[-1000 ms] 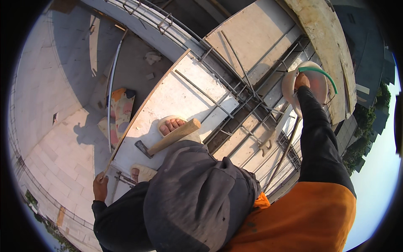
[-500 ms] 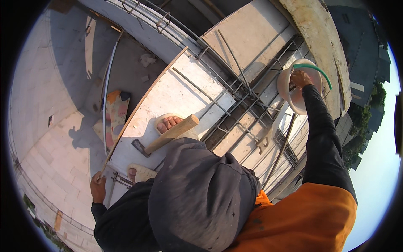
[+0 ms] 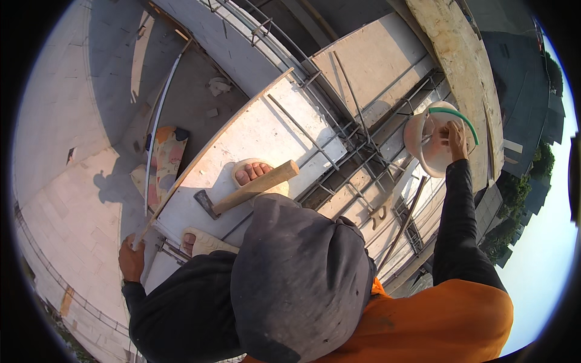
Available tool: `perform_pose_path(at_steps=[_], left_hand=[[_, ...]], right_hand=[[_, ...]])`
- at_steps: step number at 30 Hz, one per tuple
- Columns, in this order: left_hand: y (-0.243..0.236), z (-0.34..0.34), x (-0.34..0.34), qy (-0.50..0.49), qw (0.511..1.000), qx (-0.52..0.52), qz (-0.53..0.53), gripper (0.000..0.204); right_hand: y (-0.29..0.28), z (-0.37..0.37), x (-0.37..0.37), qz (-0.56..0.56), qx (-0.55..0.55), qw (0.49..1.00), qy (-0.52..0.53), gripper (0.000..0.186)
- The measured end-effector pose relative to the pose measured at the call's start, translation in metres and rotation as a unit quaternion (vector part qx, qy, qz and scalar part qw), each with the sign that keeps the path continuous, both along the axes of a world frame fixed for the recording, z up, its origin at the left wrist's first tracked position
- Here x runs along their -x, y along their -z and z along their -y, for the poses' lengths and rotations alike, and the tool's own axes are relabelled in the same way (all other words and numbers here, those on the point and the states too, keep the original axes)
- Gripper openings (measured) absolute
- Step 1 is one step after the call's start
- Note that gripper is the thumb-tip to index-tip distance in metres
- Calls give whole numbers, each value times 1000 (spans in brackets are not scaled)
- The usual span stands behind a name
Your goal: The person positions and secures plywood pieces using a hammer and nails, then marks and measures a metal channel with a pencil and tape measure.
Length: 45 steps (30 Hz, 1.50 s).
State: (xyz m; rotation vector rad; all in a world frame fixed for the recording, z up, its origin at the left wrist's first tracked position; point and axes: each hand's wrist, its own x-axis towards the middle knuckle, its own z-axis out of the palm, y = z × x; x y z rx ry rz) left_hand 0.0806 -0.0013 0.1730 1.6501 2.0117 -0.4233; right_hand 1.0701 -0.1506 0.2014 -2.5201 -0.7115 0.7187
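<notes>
Left hand (image 3: pixel 131 259): fingers closed around the lower end of a long thin bent rod (image 3: pixel 158 121), at the low corner of the white formwork board (image 3: pixel 266 130). Rod runs up and away over the floor below.

Right hand (image 3: pixel 455 138): arm stretched out, fingers curled on the rim of a pale bucket (image 3: pixel 423 148) with a green handle (image 3: pixel 459 115); the bucket sits among the rebar (image 3: pixel 363 157) beside a long timber plank (image 3: pixel 460 66).

Hammer (image 3: pixel 245 190) with wooden handle lies on the board, touching the sandalled foot (image 3: pixel 251 173). Neither hand is on it.
</notes>
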Motion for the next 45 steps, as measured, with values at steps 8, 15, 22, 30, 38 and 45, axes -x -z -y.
perform_pose_path(at_steps=[8, 15, 22, 30, 38, 45], left_hand=[[-105, -102, -117, 223, 909, -193, 295, 37], [-161, -117, -65, 328, 760, -478, 293, 23], [-120, -100, 13, 284, 679, -626, 258, 15], [-66, -78, 63, 161, 784, -539, 261, 18], [84, -76, 142, -127, 884, -161, 420, 27], [190, -93, 151, -204, 849, 186, 450, 17]], right_hand=[[-59, -239, 410, -353, 8, 840, -411, 36], [-143, -370, 677, -233, -43, 571, -786, 47], [-124, -388, 790, -216, 45, 474, -852, 48], [-68, -382, 846, -262, 65, 551, -789, 50], [-48, -288, 761, -160, 364, 374, -838, 45], [49, -209, 590, 0, 295, 535, -792, 64]])
